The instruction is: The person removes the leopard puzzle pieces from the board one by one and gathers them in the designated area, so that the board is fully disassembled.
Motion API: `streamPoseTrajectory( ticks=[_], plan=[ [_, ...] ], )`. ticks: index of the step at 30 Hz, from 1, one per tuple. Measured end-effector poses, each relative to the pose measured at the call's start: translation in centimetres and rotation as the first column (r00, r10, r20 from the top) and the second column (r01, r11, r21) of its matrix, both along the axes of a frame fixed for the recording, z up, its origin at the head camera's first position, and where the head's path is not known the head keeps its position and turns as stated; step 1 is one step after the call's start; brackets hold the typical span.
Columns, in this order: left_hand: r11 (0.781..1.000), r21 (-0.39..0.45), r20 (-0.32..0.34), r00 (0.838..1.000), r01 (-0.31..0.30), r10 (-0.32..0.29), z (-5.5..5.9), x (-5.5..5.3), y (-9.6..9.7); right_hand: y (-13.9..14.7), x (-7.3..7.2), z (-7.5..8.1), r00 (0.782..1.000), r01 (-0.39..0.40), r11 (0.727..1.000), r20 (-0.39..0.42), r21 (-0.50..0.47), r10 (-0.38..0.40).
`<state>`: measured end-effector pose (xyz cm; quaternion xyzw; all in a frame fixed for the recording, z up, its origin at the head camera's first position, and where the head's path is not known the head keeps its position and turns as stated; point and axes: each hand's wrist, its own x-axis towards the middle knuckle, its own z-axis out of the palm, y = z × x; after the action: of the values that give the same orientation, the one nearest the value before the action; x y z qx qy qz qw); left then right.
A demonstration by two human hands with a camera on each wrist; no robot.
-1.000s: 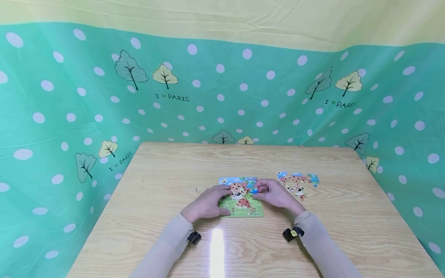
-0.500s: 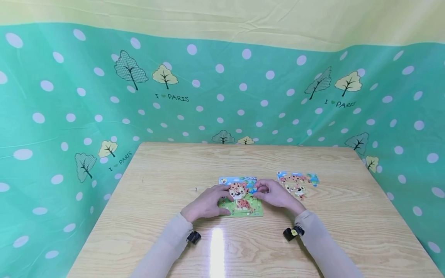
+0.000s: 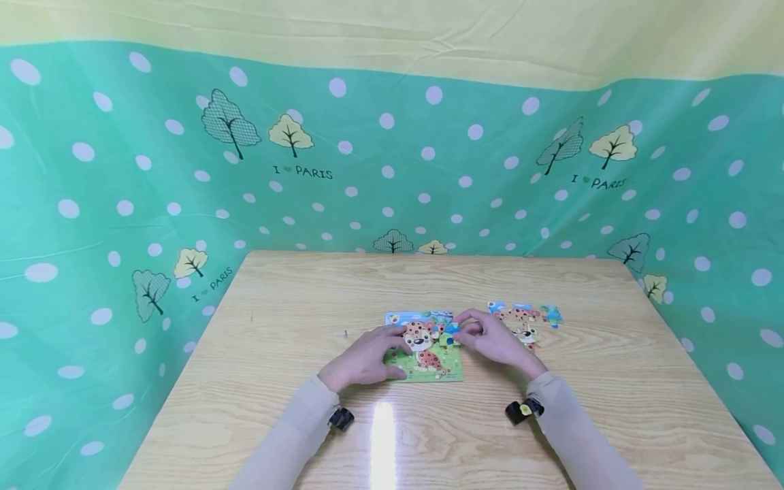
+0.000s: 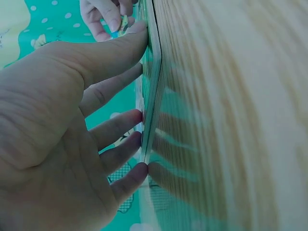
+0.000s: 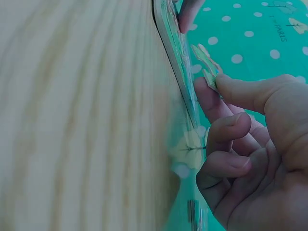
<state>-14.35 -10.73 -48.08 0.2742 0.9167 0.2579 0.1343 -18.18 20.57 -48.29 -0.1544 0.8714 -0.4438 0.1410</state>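
While my left hand spreads wide over the left side of the puzzle, fingertips and thumb touching it, my right hand pinches a small piece between thumb and forefinger, just above the puzzle's right side. The puzzle lies flat on the desk, about midway between its left and right edges; a cluster of other pieces sits nearer the right edge. To do this well, I'd want my left hand steady but light, so nothing skids or pops out. I'd pinch the piece only at its rim, leaving its leading edge free, and have it level before any contact, since a tilted piece could pry up its neighbours.
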Motion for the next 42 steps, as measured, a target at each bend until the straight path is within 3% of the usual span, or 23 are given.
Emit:
streamPoseTrajectory(
  ticks=[10, 21, 29, 42],
  plan=[
    [1.0, 0.006, -0.008, 1.0, -0.007, 0.007, 0.2, 0.2, 0.1, 2.4, -0.1, 0.0, 0.995, 0.098, 0.995, -0.01, -0.023, -0.098],
    [0.996, -0.006, -0.029, 0.996, -0.088, 0.088, 0.2, 0.4, -0.3, 6.1, 0.1, 0.0, 0.977, 0.213, 0.977, -0.009, 0.002, -0.213],
    [0.996, -0.02, -0.005, 0.996, -0.091, 0.091, 0.1, 0.3, -0.5, 8.5, 0.3, 0.3, 0.969, 0.248, 0.968, 0.011, -0.025, -0.248],
    [0.996, -0.017, 0.002, 0.996, -0.087, 0.087, 0.1, 0.3, -0.6, 12.4, 0.8, 0.9, 0.939, 0.344, 0.939, 0.03, 0.011, -0.344]
  ],
)
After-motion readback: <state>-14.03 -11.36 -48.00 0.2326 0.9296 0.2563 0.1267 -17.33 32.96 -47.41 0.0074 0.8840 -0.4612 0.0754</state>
